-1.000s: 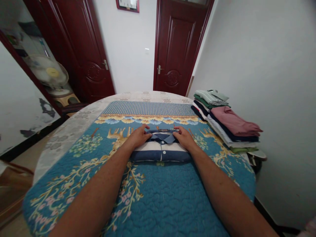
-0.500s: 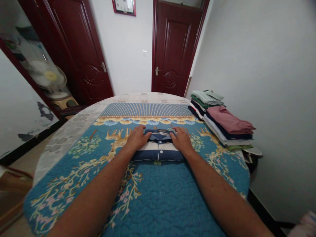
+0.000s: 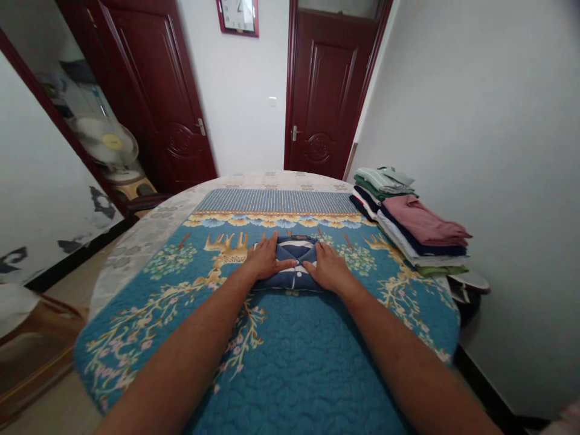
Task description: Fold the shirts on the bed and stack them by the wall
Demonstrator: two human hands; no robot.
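Note:
A folded shirt (image 3: 296,282), navy and white with a collar and white buttons, lies on the teal patterned cloth with its collar at the far side. My left hand (image 3: 266,258) rests over the shirt's left part, fingers stretched forward and thumb pointing in towards the buttons. Over its right part lies my right hand (image 3: 325,266), fingers apart from the thumb, which reaches in near the placket. Both palms press on the fabric, and neither hand grips it. The hands hide the shirt's side edges.
The teal quilted cloth (image 3: 290,350) covers most of a round table with a pale patterned tablecloth (image 3: 131,241). Two stacks of folded clothes stand at the right, a pink garment (image 3: 421,220) topping the nearer one. A wooden chair (image 3: 40,338) is at the left.
Both hands have shifted from the collar's corners onto the shirt's front, thumbs moving closer together near the buttons. The collar looks flatter. My view has turned slightly left.

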